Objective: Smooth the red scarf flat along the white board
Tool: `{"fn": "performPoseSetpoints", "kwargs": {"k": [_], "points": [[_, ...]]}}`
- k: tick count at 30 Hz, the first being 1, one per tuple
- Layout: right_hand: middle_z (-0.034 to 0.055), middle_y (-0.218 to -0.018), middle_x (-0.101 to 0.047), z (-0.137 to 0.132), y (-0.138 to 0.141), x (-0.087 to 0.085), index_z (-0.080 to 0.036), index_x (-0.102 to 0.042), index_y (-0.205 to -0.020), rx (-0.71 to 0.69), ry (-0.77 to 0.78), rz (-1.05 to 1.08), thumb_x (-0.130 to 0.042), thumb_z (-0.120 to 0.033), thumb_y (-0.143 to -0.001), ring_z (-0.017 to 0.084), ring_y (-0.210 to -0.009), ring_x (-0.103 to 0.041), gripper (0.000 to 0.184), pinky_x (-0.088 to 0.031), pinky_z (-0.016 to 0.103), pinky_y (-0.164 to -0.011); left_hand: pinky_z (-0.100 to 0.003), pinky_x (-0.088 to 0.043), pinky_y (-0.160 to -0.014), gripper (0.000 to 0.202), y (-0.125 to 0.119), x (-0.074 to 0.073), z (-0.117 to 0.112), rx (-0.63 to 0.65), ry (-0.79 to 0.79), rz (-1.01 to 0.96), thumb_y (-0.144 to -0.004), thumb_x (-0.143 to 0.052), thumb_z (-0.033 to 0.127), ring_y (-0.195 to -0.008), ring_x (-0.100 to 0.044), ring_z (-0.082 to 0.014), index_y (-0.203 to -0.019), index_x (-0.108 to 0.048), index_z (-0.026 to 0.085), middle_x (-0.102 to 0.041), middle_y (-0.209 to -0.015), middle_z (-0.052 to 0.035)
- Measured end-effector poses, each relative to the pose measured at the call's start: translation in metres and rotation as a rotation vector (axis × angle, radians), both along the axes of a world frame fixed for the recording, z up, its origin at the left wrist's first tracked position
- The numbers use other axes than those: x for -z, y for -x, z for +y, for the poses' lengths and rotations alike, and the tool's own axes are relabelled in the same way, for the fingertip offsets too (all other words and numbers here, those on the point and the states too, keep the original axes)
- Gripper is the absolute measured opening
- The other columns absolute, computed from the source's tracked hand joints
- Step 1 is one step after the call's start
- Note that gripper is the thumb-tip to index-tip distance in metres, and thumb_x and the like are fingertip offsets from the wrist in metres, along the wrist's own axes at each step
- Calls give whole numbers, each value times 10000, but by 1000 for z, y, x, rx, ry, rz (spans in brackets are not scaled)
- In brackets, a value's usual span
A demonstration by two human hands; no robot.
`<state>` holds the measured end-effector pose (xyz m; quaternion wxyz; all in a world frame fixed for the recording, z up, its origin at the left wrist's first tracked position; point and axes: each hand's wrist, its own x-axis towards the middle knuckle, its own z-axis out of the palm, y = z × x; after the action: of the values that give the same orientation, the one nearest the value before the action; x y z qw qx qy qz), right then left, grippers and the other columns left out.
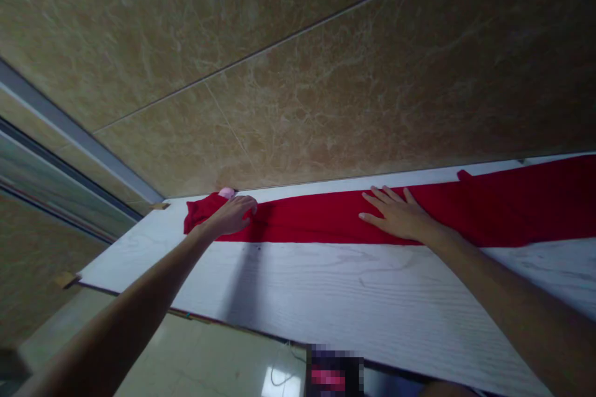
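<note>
Along the far edge of the bench (307, 285): long red cloth (307, 217), right end cut off from view. Right hand (395, 217) spread flat on it; left hand (235, 214) curled over it near the bench's left end, grip impossible to tell. Just beyond, pink object (226, 192), unidentifiable.
</note>
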<state>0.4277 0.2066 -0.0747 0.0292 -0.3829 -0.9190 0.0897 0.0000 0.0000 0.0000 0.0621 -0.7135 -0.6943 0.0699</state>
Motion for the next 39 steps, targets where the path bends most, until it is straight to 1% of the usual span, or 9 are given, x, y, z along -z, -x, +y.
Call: {"fn": "performPoseSetpoints", "kwargs": {"k": [3,6,8,13,15,23,31,35,39], "points": [[80,-1824,-214,-1,0,0,-262,-350,-1749,7,1,-10,-277,-790,-1041,388,-1679,-147,887,-109,695,-1332,-361,-526,-1105,605,-2,5,0,-36,-7,-50,-746,-478,45,-1252,-704,-258,-1283,-703,209,-769,-1301,-106],[75,-1826,-210,-3,0,-3,-264,-345,-1751,13,-2,-27,-276,-779,-1046,378,-1682,-141,876,-106,687,-1336,-388,-508,-1147,780,-7,9,5,-54,24,-51,-715,-500,43,-1329,-669,-276,-1469,-633,194,-727,-1423,-123],[78,-1828,-191,-4,1,-5,-248,-328,-1756,17,-4,-46,-265,-760,-1056,370,-1684,-131,869,-98,682,-1338,-435,-531,-1102,747,-9,9,8,-57,64,-15,-731,-552,86,-1278,-681,-312,-1463,-645,198,-736,-1375,-136],[84,-1825,-188,-7,1,-9,-235,-329,-1755,19,1,-54,-274,-747,-1060,371,-1684,-127,865,-89,686,-1336,-453,-529,-1020,362,-9,-4,8,-46,103,113,-799,-667,237,-1167,-692,-340,-1152,-743,205,-751,-1190,-141],[89,-1822,-199,-6,1,-9,-233,-341,-1751,15,4,-37,-284,-751,-1057,380,-1682,-137,868,-93,691,-1334,-452,-518,-1029,301,-8,-8,3,-35,89,128,-827,-673,265,-1151,-694,-336,-1113,-736,194,-753,-1171,-144],[84,-1822,-225,0,0,-1,-254,-354,-1747,7,5,7,-297,-777,-1045,397,-1679,-141,878,-107,710,-1329,-435,-518,-1056,236,-6,-12,-18,-8,29,78,-911,-625,244,-1091,-729,-306,-1095,-767,202,-788,-1091,-121],[79,-1826,-190,-5,0,-6,-234,-335,-1753,13,2,-34,-272,-758,-1056,369,-1686,-125,874,-107,692,-1335,-442,-505,-1099,335,9,0,-50,-51,86,107,-873,-660,161,-1173,-729,-321,-1169,-801,229,-794,-1180,-128],[75,-1826,-194,-6,0,-6,-239,-334,-1754,17,-4,-42,-272,-751,-1055,376,-1685,-133,868,-107,696,-1334,-494,-521,-1079,317,23,1,-67,-144,96,216,-880,-635,187,-1202,-712,-373,-1143,-811,198,-777,-1215,-177],[83,-1820,-225,-3,-1,-3,-244,-355,-1747,3,-4,-4,-277,-771,-1045,402,-1677,-155,881,-116,718,-1326,-554,-513,-1088,282,44,-3,-79,-149,22,263,-866,-668,263,-1340,-620,-434,-1106,-803,201,-722,-1352,-212]]}}
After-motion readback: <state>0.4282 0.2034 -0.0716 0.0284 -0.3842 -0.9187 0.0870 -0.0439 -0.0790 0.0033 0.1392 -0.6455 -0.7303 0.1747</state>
